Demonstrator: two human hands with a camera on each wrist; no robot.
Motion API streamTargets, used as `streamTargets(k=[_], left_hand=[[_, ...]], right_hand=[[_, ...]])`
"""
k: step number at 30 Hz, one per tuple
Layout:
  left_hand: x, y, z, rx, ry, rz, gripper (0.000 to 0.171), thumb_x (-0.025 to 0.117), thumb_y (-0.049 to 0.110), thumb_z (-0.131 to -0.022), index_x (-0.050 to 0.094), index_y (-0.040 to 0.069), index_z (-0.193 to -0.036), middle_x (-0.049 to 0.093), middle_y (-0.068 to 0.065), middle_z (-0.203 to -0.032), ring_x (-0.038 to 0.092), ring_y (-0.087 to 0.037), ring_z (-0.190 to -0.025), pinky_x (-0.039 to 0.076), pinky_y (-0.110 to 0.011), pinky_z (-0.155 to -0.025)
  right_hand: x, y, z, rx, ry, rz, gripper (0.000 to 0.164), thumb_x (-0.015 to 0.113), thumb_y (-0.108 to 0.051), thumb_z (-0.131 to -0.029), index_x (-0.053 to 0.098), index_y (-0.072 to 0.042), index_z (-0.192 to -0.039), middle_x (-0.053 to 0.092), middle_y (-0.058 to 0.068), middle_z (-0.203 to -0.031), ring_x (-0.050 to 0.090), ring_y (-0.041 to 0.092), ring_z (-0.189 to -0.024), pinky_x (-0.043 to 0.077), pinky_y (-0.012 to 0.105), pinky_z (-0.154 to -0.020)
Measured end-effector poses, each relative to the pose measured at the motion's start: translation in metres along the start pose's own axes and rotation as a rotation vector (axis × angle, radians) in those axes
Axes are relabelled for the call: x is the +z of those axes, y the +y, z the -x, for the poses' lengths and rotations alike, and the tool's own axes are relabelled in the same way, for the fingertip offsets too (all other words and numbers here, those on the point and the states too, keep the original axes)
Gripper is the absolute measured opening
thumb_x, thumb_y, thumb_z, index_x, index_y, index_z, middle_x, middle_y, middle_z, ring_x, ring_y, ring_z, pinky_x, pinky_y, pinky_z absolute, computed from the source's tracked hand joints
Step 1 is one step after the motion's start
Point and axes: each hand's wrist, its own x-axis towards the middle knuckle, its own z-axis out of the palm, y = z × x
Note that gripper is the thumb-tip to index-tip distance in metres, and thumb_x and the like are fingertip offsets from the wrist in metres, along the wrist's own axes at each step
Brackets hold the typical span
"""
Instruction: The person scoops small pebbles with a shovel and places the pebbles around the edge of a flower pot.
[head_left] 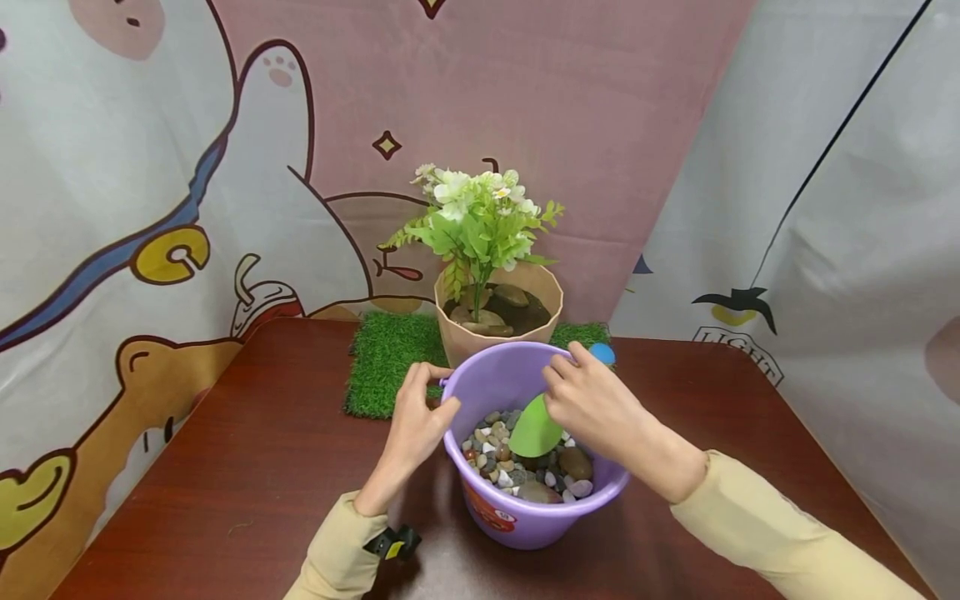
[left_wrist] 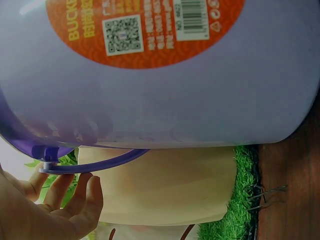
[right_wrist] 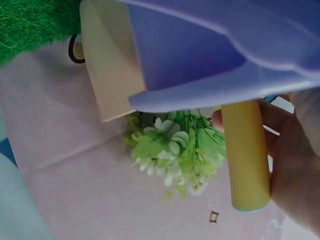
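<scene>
A purple bucket point(head_left: 536, 523) stands on the table with its mouth toward me, pebbles point(head_left: 491, 450) and some larger stones in its bottom. At its left rim my left hand point(head_left: 418, 421) grips the edge beside the handle lug. Low in the left wrist view, the fingers of that left hand point(left_wrist: 70, 205) bend around the purple bucket handle point(left_wrist: 105, 162). My right hand point(head_left: 592, 404) holds a toy shovel over the bucket; its green blade point(head_left: 536, 429) points down at the pebbles. In the right wrist view the shovel's yellow handle point(right_wrist: 246, 155) lies against the fingers.
Behind the bucket, a beige flowerpot point(head_left: 498, 312) with white artificial flowers point(head_left: 480, 208) and stones stands on a green turf mat point(head_left: 393, 358). The brown table point(head_left: 300, 467) reaches back to a printed cloth backdrop point(head_left: 585, 108).
</scene>
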Motion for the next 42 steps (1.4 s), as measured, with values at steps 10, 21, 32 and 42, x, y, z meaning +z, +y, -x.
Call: streamTargets(k=[10,21,32,42], left_hand=[[0.001,0.0,-0.001,0.005,0.004,0.003,0.031,0.059,0.003,-0.07,0.062,-0.001,-0.1,0.055,-0.014,-0.098,0.057,-0.024,-0.093,0.052,-0.023,-0.071],[0.001,-0.001,-0.001,0.008,0.014,0.016,0.031,0.058,0.001,-0.07,0.062,-0.002,-0.1,0.055,-0.015,-0.098,0.058,-0.025,-0.093,0.051,-0.021,-0.071],[0.001,0.0,-0.001,0.015,0.018,-0.001,0.03,0.059,0.002,-0.07,0.062,-0.001,-0.099,0.056,-0.014,-0.097,0.056,-0.022,-0.09,0.049,-0.02,-0.07],[0.0,0.001,-0.001,0.017,0.009,-0.016,0.03,0.059,0.003,-0.07,0.062,0.0,-0.1,0.055,-0.014,-0.096,0.055,-0.022,-0.09,0.049,-0.02,-0.071]], right_hand=[[0.016,0.001,0.002,-0.025,-0.074,-0.085,0.01,0.072,-0.015,-0.07,0.064,-0.016,-0.065,0.057,0.002,-0.065,0.05,0.021,-0.066,0.035,0.034,-0.065],[0.038,-0.002,0.009,-0.022,-0.03,-0.202,0.017,0.076,-0.019,-0.062,0.059,-0.018,-0.066,0.055,0.0,-0.065,0.05,0.021,-0.065,0.035,0.034,-0.063],[0.045,-0.004,0.005,-0.094,0.061,-0.184,0.014,0.069,-0.02,-0.068,0.056,-0.015,-0.068,0.053,0.0,-0.065,0.048,0.021,-0.064,0.033,0.034,-0.063],[0.047,-0.008,0.006,-0.056,-0.063,-0.297,0.024,0.076,-0.029,-0.062,0.056,-0.016,-0.067,0.055,-0.002,-0.065,0.05,0.019,-0.063,0.029,0.03,-0.055]])
